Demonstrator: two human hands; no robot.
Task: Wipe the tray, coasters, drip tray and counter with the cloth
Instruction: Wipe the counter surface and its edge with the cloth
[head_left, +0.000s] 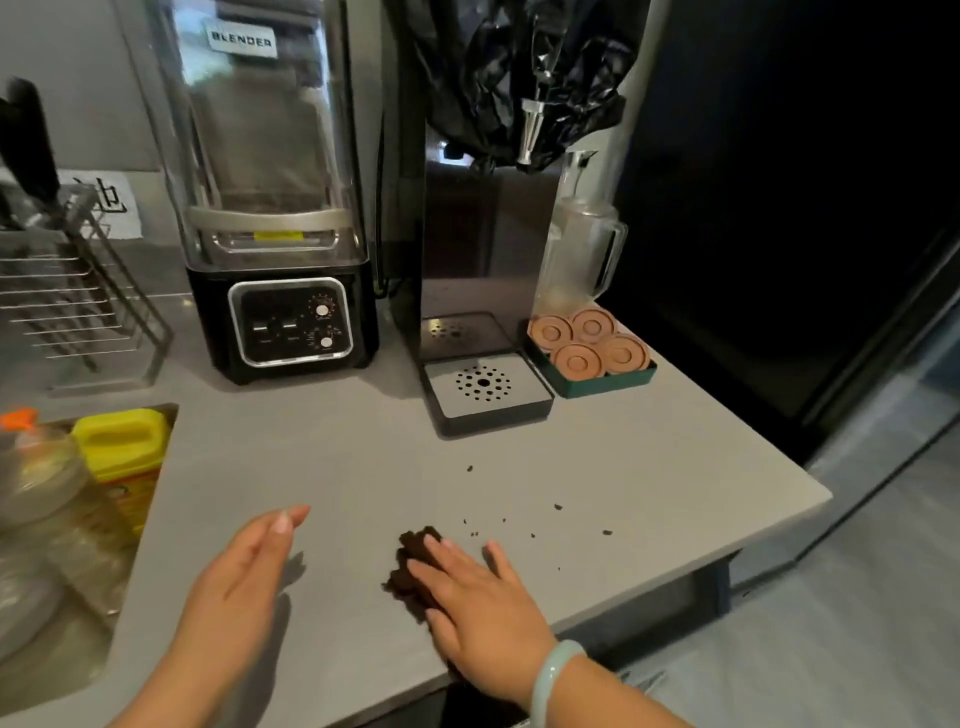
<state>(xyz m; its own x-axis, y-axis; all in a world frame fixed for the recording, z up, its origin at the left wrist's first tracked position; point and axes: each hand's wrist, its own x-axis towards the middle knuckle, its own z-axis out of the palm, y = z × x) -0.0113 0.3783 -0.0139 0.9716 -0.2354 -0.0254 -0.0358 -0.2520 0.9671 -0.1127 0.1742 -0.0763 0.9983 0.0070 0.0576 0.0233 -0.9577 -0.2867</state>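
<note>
1. Sweeping the dark clump (410, 566) toward the near edge of the counter (311, 457) looks like the step in hand. You cannot tell from this view whether it is loose grounds or a bunched dark cloth.
2. Press flat and draw slowly, so the heap holds together and neither smears nor spills off the edge onto the floor.
3. Your right hand (478, 613) lies palm down on the clump. Its fingers (441, 566) are straight and slightly spread, pressing and gripping nothing.
4. Your left hand (244, 577) hangs just above the counter beside the clump, edge-on. Its fingers (280, 525) are straight and together and hold nothing. Cupped below the edge, it could catch what you pull.
5. Go back for the stray crumbs (558, 506) scattered to the right of the heap.
6. Farther back, the drip tray (488, 387) sits at the machine's foot, with the coasters (589, 345) in their green tray (602, 387) just beside it. Those likely come after the counter.
</note>
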